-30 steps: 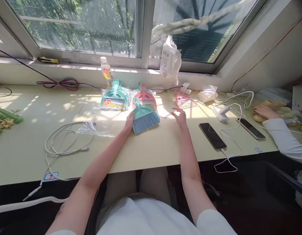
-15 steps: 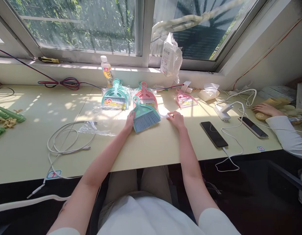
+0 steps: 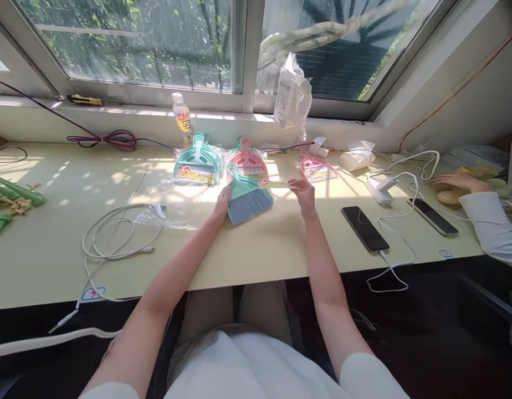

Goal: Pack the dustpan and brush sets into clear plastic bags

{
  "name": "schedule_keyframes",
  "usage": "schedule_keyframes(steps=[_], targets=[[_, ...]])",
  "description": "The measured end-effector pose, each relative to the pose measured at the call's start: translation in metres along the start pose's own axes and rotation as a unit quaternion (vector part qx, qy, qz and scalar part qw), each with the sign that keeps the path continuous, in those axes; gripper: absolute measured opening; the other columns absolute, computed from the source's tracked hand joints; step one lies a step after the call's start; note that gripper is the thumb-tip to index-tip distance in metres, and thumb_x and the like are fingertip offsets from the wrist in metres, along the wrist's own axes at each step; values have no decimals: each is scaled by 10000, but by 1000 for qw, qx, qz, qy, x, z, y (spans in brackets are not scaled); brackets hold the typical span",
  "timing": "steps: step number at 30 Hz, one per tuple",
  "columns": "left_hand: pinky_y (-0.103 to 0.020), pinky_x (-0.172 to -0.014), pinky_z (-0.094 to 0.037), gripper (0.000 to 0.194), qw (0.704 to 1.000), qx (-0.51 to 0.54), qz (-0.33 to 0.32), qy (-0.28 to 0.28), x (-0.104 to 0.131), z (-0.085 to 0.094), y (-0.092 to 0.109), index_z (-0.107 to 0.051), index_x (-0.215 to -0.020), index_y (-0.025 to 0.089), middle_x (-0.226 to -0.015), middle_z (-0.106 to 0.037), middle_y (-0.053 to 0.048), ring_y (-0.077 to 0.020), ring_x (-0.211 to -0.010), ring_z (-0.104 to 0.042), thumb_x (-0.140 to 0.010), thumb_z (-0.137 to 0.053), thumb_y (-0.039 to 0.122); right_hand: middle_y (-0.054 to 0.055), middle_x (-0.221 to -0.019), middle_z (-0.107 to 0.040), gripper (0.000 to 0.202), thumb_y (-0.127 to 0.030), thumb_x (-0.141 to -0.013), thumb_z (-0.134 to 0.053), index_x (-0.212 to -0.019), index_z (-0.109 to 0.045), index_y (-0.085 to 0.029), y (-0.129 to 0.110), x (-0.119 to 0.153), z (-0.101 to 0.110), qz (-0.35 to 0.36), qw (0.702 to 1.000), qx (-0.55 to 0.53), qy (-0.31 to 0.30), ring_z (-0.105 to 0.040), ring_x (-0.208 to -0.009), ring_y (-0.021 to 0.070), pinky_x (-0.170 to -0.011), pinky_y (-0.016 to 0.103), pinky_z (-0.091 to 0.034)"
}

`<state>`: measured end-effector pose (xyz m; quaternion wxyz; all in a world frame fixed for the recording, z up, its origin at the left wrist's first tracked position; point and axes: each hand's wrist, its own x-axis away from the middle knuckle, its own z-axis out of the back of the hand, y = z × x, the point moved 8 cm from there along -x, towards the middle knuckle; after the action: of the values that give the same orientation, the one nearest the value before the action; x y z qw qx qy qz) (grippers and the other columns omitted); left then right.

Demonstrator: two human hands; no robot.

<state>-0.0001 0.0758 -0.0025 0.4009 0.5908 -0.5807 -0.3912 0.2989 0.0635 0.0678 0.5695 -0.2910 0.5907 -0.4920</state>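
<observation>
My left hand [image 3: 223,205] grips the left edge of a green dustpan and brush set [image 3: 250,204], its bristles facing me. In my right hand [image 3: 305,194] is one end of a narrow printed paper strip [image 3: 276,184], whose other end reaches over the green set. Behind lie a bagged green set [image 3: 199,160] and a bagged pink set [image 3: 246,158], the latter partly covered by the held one. A smaller pink set [image 3: 317,167] rests beyond my right hand.
Clear plastic wrap [image 3: 168,216] and a coiled white cable [image 3: 102,255] lie left. To the right are two phones [image 3: 365,228], a power strip [image 3: 379,191] and another person's hand [image 3: 459,182]. A bottle [image 3: 183,119] stands at the back.
A printed strip now stretches from my right hand toward the green set, where a pale piece lay before. My right hand has risen slightly; my left hand keeps its hold.
</observation>
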Motion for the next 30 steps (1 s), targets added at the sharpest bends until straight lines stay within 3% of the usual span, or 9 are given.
schedule_keyframes(steps=[2,4,5,8,13,21,25,28,30], targets=[[-482,-1067,-462,555,999,26,6,-31,3,-7,3,-609,-1252,218,-1229,-679,-85,-316,-1227,-595,-815,-679,553,58,-1105,-701,138,-340,-720,-713,-751,-634,-231,-17,8,-28,27,996,-40,-70,-634,-1087,257,-898,423,-540],[-505,-1050,-473,600,997,43,20,-64,8,-15,7,-576,-1295,217,-1247,-669,-102,-329,-1201,-612,-808,-692,549,48,-1176,-684,60,-289,-722,-706,-731,-675,-238,-28,18,-53,60,990,-14,-128,-604,-1138,267,-940,444,-525],[-518,-1039,-478,624,996,44,29,-78,11,-18,8,-559,-1312,215,-1249,-665,-111,-337,-1184,-622,-799,-708,536,40,-1191,-679,5,-251,-722,-695,-722,-695,-245,-31,22,-62,78,987,20,-139,-583,-1162,270,-980,461,-503],[-544,-1023,-483,711,994,14,38,-106,19,-24,13,-512,-1361,217,-1249,-655,-122,-349,-1157,-634,-743,-787,438,12,-1240,-657,194,-119,-724,-617,-731,-740,-269,-28,28,-74,105,977,140,-118,-516,-1227,268,-1088,501,-419],[-534,-1025,-484,850,990,-36,13,-133,22,-29,15,-460,-1419,231,-1225,-649,-111,-342,-1156,-626,-655,-829,265,-20,-1338,-604,404,-15,-721,-473,-760,-772,-283,-19,28,-72,88,969,214,-91,-473,-1278,241,-1136,474,-378],[-534,-1040,-471,859,990,-27,39,-131,18,-27,7,-454,-1399,238,-1279,-619,-104,-343,-1205,-591,-621,-818,220,-42,-1385,-578,421,-40,-695,-403,-736,-757,-265,-12,23,-68,79,967,224,-91,-443,-1322,230,-1133,440,-367],[-522,-1029,-478,875,989,-40,31,-140,22,-30,10,-464,-1379,215,-1252,-622,-114,-347,-1215,-576,-585,-830,194,6,-1393,-568,499,-85,-812,-343,-1064,-732,-270,-16,27,-68,76,972,210,-72,-452,-1328,219,-1147,431,-337],[-528,-1018,-479,862,991,-37,16,-127,23,-28,14,-466,-1381,211,-1232,-625,-117,-348,-1190,-586,-597,-827,223,55,-1446,-501,535,-168,-936,-243,-1379,-524,-274,-40,29,-46,86,970,227,19,-437,-1359,227,-1111,453,-379],[-532,-1019,-474,857,994,-26,2,-110,23,-23,17,-468,-1380,218,-1238,-623,-112,-346,-1189,-584,-603,-828,239,90,-1440,-489,493,-257,-993,-228,-1426,-463,-280,-61,26,-31,93,954,280,45,-440,-1359,267,-1074,487,-416]])
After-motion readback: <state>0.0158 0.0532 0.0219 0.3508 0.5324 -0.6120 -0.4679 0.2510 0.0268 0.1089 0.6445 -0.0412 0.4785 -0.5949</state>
